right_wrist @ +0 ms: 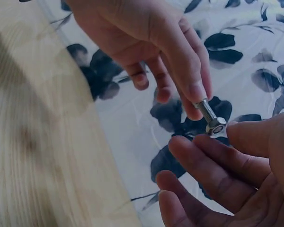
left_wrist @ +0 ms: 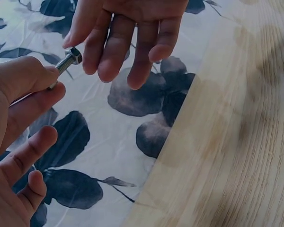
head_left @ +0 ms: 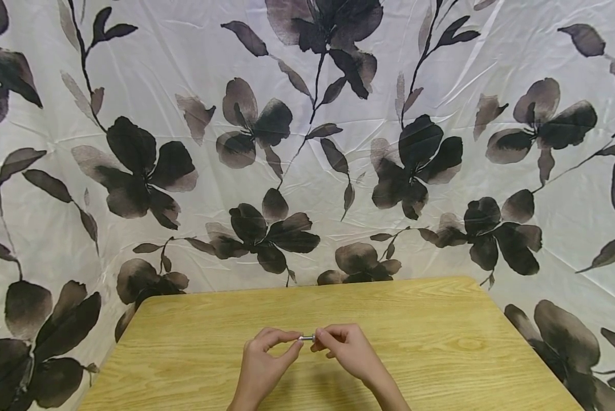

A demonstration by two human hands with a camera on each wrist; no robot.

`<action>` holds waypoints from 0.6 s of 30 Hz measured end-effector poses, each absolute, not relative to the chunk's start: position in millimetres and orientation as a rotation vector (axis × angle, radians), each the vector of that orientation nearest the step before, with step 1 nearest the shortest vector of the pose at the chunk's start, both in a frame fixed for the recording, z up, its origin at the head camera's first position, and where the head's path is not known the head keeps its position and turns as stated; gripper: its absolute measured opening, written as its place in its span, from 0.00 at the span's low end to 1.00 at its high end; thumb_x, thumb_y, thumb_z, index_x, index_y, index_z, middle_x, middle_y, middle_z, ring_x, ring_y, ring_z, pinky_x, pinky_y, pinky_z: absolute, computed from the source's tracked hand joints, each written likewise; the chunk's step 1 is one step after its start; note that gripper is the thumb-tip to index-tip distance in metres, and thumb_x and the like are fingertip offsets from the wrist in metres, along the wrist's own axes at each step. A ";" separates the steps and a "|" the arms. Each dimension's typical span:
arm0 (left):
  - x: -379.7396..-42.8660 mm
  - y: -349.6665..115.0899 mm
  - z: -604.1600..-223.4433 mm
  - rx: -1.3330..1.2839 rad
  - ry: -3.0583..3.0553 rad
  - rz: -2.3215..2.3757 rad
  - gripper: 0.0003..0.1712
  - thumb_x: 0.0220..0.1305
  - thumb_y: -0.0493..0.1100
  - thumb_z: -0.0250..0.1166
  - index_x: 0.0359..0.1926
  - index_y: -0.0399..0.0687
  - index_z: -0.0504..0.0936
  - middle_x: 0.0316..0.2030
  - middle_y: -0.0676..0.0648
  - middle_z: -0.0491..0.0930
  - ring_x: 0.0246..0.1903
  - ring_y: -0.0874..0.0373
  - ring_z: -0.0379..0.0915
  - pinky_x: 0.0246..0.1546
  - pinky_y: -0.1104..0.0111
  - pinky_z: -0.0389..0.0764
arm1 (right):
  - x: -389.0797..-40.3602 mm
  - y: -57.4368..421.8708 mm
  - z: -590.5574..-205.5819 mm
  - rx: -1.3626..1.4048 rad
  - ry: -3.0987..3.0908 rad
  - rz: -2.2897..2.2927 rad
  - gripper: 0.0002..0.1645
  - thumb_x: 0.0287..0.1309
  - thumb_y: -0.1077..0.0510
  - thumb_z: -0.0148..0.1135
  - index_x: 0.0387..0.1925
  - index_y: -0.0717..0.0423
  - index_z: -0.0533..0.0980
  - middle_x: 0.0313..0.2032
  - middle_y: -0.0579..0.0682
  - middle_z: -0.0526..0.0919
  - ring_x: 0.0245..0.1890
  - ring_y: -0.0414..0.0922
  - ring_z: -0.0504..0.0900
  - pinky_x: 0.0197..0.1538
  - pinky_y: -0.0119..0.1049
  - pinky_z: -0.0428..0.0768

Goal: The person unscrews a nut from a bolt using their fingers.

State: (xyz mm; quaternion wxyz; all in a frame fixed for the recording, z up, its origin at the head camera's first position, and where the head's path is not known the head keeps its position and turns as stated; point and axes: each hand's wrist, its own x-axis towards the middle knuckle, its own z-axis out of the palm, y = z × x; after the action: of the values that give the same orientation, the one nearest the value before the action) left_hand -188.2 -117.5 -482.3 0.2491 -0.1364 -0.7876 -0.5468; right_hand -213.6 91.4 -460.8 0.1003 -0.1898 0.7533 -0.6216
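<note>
A small silver bolt (head_left: 307,338) is held out sideways above the table, its threaded shank (right_wrist: 207,111) bare in the middle. My left hand (head_left: 263,359) pinches one end between thumb and index finger, which partly hide it; the other left fingers are spread loosely. Around the opposite end sits a hex nut (right_wrist: 216,126). My right hand (head_left: 350,349) has its thumb and index finger on either side of that nut, the thumb tip right at its edge. In the left wrist view the nut (left_wrist: 76,55) shows uncovered between these fingertips, and the remaining right fingers hang extended.
Below both hands lies a light wood-grain table (head_left: 441,342) with rounded far corners. A white cloth (head_left: 338,188) printed with dark flowers hangs behind it and around its sides. Soft shadows of the hands fall on the tabletop.
</note>
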 end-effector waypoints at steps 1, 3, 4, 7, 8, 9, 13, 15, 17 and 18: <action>-188.5 -117.3 -482.7 -0.372 -2.151 -1.483 0.13 0.53 0.37 0.81 0.36 0.61 0.92 0.33 0.63 0.87 0.37 0.66 0.82 0.41 0.69 0.85 | -213.8 91.2 -460.9 -0.565 2.227 -1.829 0.20 0.76 0.49 0.57 0.46 0.61 0.87 0.40 0.59 0.90 0.45 0.49 0.88 0.43 0.45 0.86; -188.8 -117.2 -483.1 -0.373 -2.162 -1.481 0.13 0.53 0.37 0.81 0.36 0.62 0.92 0.33 0.63 0.87 0.37 0.66 0.82 0.41 0.69 0.85 | -214.4 91.2 -461.7 -0.582 2.244 -1.811 0.20 0.76 0.49 0.58 0.45 0.60 0.87 0.39 0.58 0.90 0.43 0.46 0.88 0.43 0.45 0.86; -188.7 -117.2 -482.9 -0.371 -2.168 -1.484 0.13 0.53 0.37 0.81 0.36 0.62 0.92 0.33 0.62 0.87 0.37 0.66 0.82 0.41 0.69 0.85 | -214.5 91.4 -462.0 -0.592 2.254 -1.800 0.20 0.75 0.49 0.58 0.45 0.60 0.86 0.39 0.57 0.90 0.42 0.44 0.88 0.44 0.45 0.86; -188.1 -117.4 -482.0 -0.364 -2.176 -1.494 0.13 0.54 0.37 0.80 0.35 0.62 0.92 0.33 0.59 0.87 0.37 0.66 0.83 0.41 0.69 0.85 | -214.4 91.8 -462.6 -0.622 2.289 -1.777 0.17 0.75 0.49 0.60 0.46 0.58 0.86 0.40 0.55 0.89 0.40 0.41 0.87 0.44 0.42 0.86; -187.8 -117.5 -481.5 -0.361 -2.176 -1.502 0.13 0.54 0.37 0.80 0.35 0.63 0.92 0.33 0.60 0.87 0.37 0.65 0.83 0.42 0.69 0.85 | -214.3 91.8 -462.7 -0.631 2.297 -1.774 0.17 0.74 0.50 0.60 0.47 0.58 0.86 0.40 0.55 0.89 0.40 0.40 0.87 0.44 0.40 0.85; -187.5 -117.5 -480.9 -0.359 -2.174 -1.506 0.13 0.54 0.37 0.80 0.35 0.63 0.92 0.33 0.60 0.86 0.37 0.65 0.83 0.42 0.69 0.85 | -214.0 91.6 -462.1 -0.633 2.296 -1.779 0.16 0.74 0.51 0.61 0.48 0.58 0.85 0.41 0.55 0.89 0.40 0.40 0.87 0.44 0.39 0.85; -187.3 -117.4 -480.4 -0.348 -2.173 -1.513 0.12 0.54 0.38 0.81 0.35 0.63 0.92 0.32 0.63 0.85 0.37 0.64 0.83 0.42 0.69 0.85 | -212.2 89.8 -459.5 -0.642 2.283 -1.826 0.12 0.70 0.55 0.65 0.49 0.58 0.84 0.45 0.58 0.88 0.42 0.42 0.88 0.44 0.34 0.84; -187.8 -117.6 -481.1 -0.344 -2.177 -1.508 0.12 0.53 0.38 0.81 0.35 0.62 0.92 0.32 0.64 0.85 0.37 0.66 0.83 0.43 0.69 0.85 | -211.5 88.8 -458.7 -0.653 2.283 -1.847 0.11 0.69 0.58 0.66 0.49 0.58 0.84 0.46 0.59 0.88 0.44 0.42 0.87 0.46 0.33 0.84; -188.4 -117.7 -482.2 -0.339 -2.179 -1.497 0.12 0.53 0.37 0.81 0.35 0.61 0.92 0.32 0.64 0.85 0.37 0.66 0.82 0.42 0.69 0.85 | -211.4 88.3 -459.4 -0.676 2.295 -1.861 0.10 0.68 0.59 0.67 0.48 0.58 0.84 0.47 0.58 0.88 0.47 0.41 0.86 0.47 0.32 0.84; -188.6 -117.8 -482.5 -0.339 -2.177 -1.496 0.12 0.53 0.37 0.81 0.35 0.60 0.92 0.32 0.64 0.85 0.37 0.67 0.83 0.42 0.69 0.85 | -211.4 88.3 -459.7 -0.685 2.303 -1.865 0.10 0.68 0.58 0.67 0.48 0.57 0.84 0.47 0.58 0.88 0.47 0.40 0.86 0.47 0.32 0.84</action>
State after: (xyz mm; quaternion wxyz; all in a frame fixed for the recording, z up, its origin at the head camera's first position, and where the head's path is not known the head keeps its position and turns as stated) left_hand -188.6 -117.8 -482.5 0.2367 -0.1237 -0.7942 -0.5457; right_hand -211.4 88.3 -459.7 0.0501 -0.2250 0.7563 -0.6123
